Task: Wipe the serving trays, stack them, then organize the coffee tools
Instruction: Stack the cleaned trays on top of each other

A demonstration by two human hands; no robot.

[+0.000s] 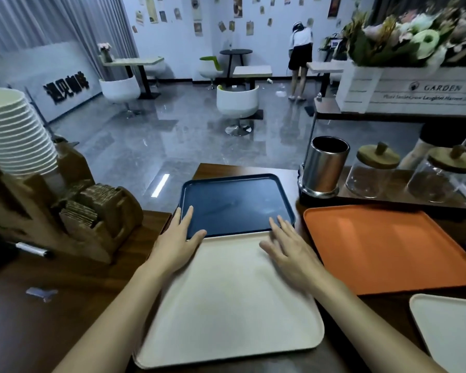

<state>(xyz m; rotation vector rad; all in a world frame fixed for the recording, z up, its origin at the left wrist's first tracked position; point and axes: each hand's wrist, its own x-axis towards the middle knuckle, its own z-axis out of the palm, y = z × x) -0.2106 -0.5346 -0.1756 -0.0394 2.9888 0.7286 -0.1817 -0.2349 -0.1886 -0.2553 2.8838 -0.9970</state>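
Navy tray (234, 203) lies under my fingertips; left hand (176, 239) and right hand (289, 247) spread flat, cream tray (226, 305) beneath my palms.

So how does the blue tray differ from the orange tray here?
The blue tray is dark and glossy; the orange tray is bright and matte. The left hand and right hand rest on the blue tray's near corners; the orange tray lies untouched beside it. Both are empty rounded rectangles.

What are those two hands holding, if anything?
Nothing is gripped. The left hand lies open on the near-left corner of the dark blue tray; the right hand lies open near its right corner, over the cream tray.
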